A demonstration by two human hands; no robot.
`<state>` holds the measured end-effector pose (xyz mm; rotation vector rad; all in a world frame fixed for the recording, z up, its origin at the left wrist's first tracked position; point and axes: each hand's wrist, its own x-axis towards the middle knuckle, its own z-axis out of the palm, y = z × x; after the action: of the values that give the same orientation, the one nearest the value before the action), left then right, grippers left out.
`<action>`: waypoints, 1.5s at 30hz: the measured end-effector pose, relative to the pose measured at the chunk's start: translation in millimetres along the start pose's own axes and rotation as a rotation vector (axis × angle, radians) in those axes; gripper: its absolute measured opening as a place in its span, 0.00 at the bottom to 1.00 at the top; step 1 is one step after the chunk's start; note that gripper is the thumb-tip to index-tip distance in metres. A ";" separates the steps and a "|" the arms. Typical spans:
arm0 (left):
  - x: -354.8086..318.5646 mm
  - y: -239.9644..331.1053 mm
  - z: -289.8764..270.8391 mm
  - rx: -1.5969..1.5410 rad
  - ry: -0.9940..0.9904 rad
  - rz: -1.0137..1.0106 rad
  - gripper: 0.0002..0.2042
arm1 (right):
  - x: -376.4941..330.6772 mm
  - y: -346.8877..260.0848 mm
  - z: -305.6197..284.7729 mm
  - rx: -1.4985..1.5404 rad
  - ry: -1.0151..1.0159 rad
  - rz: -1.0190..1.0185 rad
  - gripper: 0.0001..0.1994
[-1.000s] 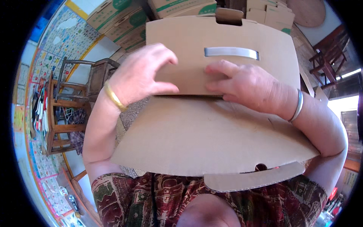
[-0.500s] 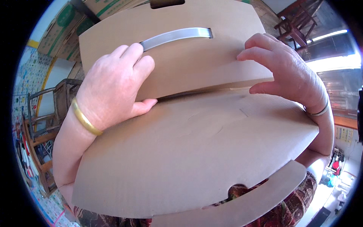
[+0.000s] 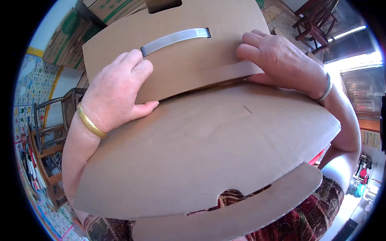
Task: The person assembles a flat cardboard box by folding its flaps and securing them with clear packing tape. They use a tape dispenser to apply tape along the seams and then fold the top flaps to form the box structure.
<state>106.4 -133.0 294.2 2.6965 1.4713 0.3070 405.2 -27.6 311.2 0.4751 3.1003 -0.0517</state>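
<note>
A flat-packed brown cardboard carton (image 3: 209, 160) fills the view, held against the person's lap and patterned dress (image 3: 305, 217), closer to the camera than a second ago, when more of the room showed around it. The left hand (image 3: 116, 94), a gold bangle (image 3: 90, 120) at the wrist, lies open and flat on the upper flap (image 3: 189, 48), thumb hooked along the flap's lower edge. The right hand (image 3: 277, 60), wearing a silver bangle (image 3: 325, 89), has shifted outward from the middle of the flap to its right corner, where the fingers curl over the edge and the thumb appears to tuck beneath, though the contact is partly hidden. Between the hands runs the pale plastic carry handle (image 3: 175, 39), threaded through slots in the flap. The wider spread of the hands suggests the flap is being pressed down along its fold over the panel below, with the fold not yet closed on the right. A cut-out tab flap (image 3: 241, 213) hangs at the carton's near edge. Wooden chairs (image 3: 52, 132) stand at left, stacked boxes (image 3: 68, 36) beyond.
</note>
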 end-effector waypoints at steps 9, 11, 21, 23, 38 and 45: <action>-7.1 1.7 3.3 0.001 0.022 -0.023 0.24 | 0.5 -4.9 13.1 0.054 -0.045 -0.068 0.13; -5.7 -0.4 5.2 0.009 0.023 -0.034 0.24 | 0.2 -2.4 16.8 0.061 -0.047 -0.107 0.13; -1.4 -9.3 4.2 -0.034 0.013 -0.020 0.24 | 7.0 8.2 3.3 0.336 -0.193 0.109 0.07; -4.0 -9.8 5.7 -0.037 0.003 -0.036 0.25 | 1.6 17.0 -1.4 0.457 -0.212 0.112 0.07; -4.7 -19.0 9.9 -0.067 0.035 -0.009 0.24 | 1.5 12.3 15.6 0.626 -0.152 0.193 0.07; -16.6 1.1 7.6 -0.040 0.029 -0.064 0.23 | -57.2 21.4 49.4 1.008 0.440 0.535 0.09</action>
<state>100.2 -147.1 284.4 2.6190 1.5376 0.3695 466.2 -26.0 261.7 1.4432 2.9255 -1.7207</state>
